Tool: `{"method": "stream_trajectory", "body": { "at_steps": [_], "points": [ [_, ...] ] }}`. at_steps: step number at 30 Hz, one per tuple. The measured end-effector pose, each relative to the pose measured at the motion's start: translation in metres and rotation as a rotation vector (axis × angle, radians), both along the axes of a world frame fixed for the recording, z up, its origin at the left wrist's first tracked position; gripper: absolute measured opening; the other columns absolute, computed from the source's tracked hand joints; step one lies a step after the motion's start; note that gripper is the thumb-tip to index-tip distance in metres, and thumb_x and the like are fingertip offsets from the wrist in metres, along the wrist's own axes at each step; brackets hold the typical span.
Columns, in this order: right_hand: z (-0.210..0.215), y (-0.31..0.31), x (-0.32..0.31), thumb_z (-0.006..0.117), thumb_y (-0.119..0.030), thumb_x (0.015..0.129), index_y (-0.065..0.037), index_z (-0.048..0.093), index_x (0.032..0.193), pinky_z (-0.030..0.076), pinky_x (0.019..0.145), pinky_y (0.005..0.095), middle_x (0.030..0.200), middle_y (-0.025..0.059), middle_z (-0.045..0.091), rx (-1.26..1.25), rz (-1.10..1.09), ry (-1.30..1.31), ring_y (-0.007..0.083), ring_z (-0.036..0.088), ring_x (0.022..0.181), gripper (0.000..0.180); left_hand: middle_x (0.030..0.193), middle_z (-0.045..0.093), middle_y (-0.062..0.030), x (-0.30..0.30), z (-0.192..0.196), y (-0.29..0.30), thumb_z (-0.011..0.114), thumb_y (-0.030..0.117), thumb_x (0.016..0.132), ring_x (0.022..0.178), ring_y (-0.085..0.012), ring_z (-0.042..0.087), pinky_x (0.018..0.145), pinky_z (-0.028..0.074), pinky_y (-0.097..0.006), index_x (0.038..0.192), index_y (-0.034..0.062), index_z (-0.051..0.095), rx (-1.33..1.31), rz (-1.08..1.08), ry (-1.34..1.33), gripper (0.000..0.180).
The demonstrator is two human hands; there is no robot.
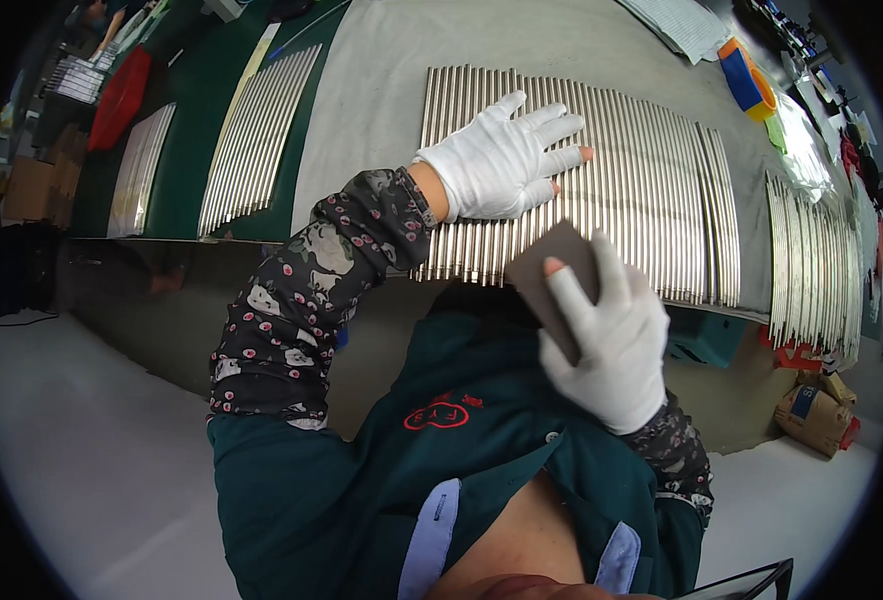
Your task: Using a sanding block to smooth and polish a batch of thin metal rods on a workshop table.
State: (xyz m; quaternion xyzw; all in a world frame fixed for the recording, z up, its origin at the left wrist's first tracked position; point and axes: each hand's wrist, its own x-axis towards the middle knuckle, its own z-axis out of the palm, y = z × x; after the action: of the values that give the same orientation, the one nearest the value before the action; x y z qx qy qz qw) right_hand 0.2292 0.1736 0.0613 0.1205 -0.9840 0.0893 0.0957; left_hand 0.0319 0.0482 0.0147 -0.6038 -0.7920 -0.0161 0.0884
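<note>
Now, line by line:
Left hand: the left hand (501,160), in a white glove with some fingertips cut off, lies flat and spread on the row of metal rods (621,170), pressing them down.
Right hand: the right hand (606,340), gloved alike, grips a grey-brown sanding pad (553,275) at the near ends of the rods.
Rods: shiny, laid side by side on the grey bench mat (381,90).
Elsewhere: further rod rows (256,135) left on the green surface (181,190), another row (811,260) right; cardboard boxes (811,410) below the bench.
</note>
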Motion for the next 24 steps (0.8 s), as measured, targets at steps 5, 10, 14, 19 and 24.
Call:
{"method": "stream_trajectory", "body": {
  "at_steps": [5, 10, 14, 19, 24],
  "points": [
    [0.015, -0.004, -0.001, 0.073, -0.023, 0.065, -0.011, 0.06, 0.119, 0.049, 0.064, 0.0383, 0.124, 0.0251, 0.049, -0.119, 0.121, -0.015, 0.03, 0.058, 0.084, 0.057, 0.147, 0.038, -0.0166, 0.004, 0.002, 0.0, 0.053, 0.03, 0.09, 0.138, -0.0319, 0.034, 0.111, 0.027, -0.053, 0.14, 0.0102, 0.043, 0.029, -0.029, -0.058, 0.055],
    [0.003, 0.041, -0.003, 0.074, -0.018, 0.06, -0.012, 0.059, 0.119, 0.049, 0.079, 0.0425, 0.127, 0.0233, 0.048, -0.075, -0.071, 0.128, 0.0341, 0.056, 0.094, 0.061, 0.147, 0.036, -0.0198, 0.007, 0.004, -0.011, 0.055, 0.028, 0.086, 0.137, -0.0366, 0.033, 0.112, 0.022, -0.054, 0.141, 0.0083, 0.041, -0.035, -0.03, -0.16, 0.06],
    [0.02, 0.124, -0.009, 0.073, -0.019, 0.066, -0.01, 0.057, 0.122, 0.047, 0.09, 0.043, 0.13, 0.0241, 0.047, -0.007, -0.307, 0.385, 0.037, 0.053, 0.107, 0.059, 0.148, 0.034, -0.0195, 0.01, 0.007, -0.015, 0.054, 0.029, 0.085, 0.137, -0.0375, 0.032, 0.113, 0.021, -0.054, 0.142, 0.0092, 0.04, -0.048, -0.009, -0.151, 0.062],
    [-0.021, 0.264, -0.045, 0.074, -0.033, 0.075, -0.009, 0.054, 0.13, 0.044, 0.098, 0.0427, 0.135, 0.0255, 0.045, 0.159, -0.748, 0.427, 0.0408, 0.049, 0.118, 0.063, 0.147, 0.036, -0.0199, 0.006, 0.011, -0.01, 0.056, 0.029, 0.082, 0.137, -0.0392, 0.032, 0.112, 0.022, -0.055, 0.142, 0.0101, 0.039, -0.044, -0.015, -0.199, 0.065],
    [-0.024, 0.288, -0.051, 0.058, -0.061, 0.081, -0.013, 0.065, 0.123, 0.031, 0.104, 0.0595, 0.149, 0.0225, 0.033, 0.368, -1.006, 0.003, 0.0404, 0.029, 0.138, 0.063, 0.145, 0.038, -0.0203, 0.004, 0.006, -0.009, 0.054, 0.032, 0.083, 0.135, -0.0387, 0.035, 0.111, 0.023, -0.056, 0.14, 0.0102, 0.042, -0.036, 0.009, -0.192, 0.061]
  ]
}}
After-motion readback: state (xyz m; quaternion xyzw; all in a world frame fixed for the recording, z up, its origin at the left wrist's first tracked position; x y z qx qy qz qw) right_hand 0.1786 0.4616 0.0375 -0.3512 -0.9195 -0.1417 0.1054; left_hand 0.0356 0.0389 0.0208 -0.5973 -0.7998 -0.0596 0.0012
